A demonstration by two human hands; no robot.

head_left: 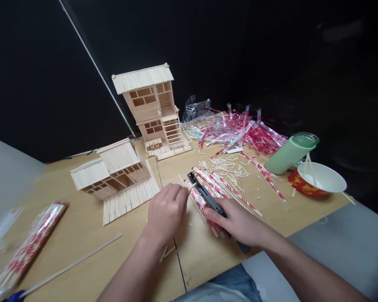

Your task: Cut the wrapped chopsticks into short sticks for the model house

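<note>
My left hand point(165, 211) is closed in a pinch on a short wooden stick piece point(192, 185), held up to the jaws of a black cutting tool point(207, 196). My right hand point(239, 222) is wrapped round that tool's handles, over a heap of red-and-white wrapped chopsticks point(219, 184) on the wooden table point(82, 226). Small cut stick pieces point(227, 165) lie scattered just beyond the tool.
Two stick-built model houses stand at the back: a tall one point(153, 111) and a low one point(111, 170). A pile of clear and red wrappers point(239, 130), a green cup point(291, 153) lying on its side and a red bowl point(318, 179) are at right. A packet of chopsticks point(31, 243) lies left.
</note>
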